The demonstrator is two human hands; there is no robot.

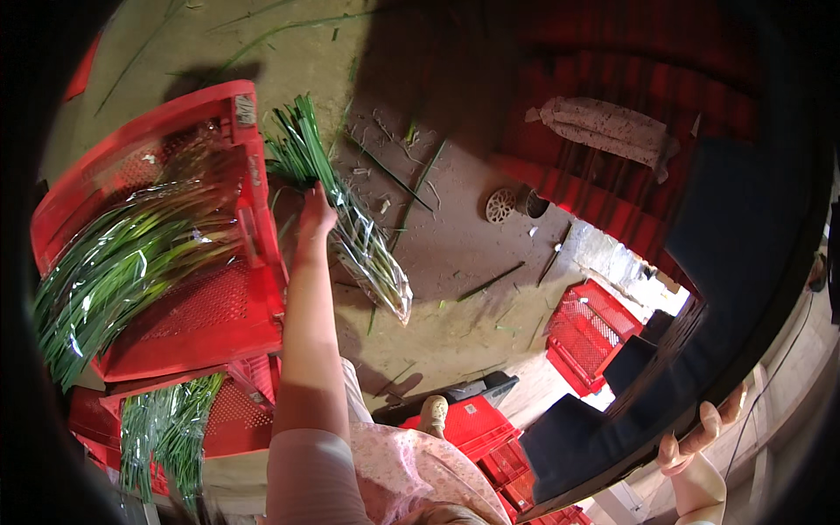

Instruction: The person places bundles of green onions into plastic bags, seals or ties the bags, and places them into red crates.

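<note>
My left hand (318, 213) is closed around a bunch of long green leafy stalks (305, 141) in a clear plastic sleeve (374, 256). The cut green ends point up in the view; the sleeve's narrow end points down right. Left of this hand is a red perforated plastic crate (190, 321), with more sleeved green stalks (111, 262) lying across it. At the lower right, my right hand (702, 426) has its fingers bent over the edge of a dark surface (728, 216). Part of its palm is hidden.
Another red crate (243, 433) below holds sleeved greens (174, 426). Cut leaves (420, 184) litter the floor near a round drain cover (501, 205). A red crate (590, 331) stands right, stacked crates (469, 426) beside a clog (434, 415). Red striped cloth (610, 190) hangs at upper right.
</note>
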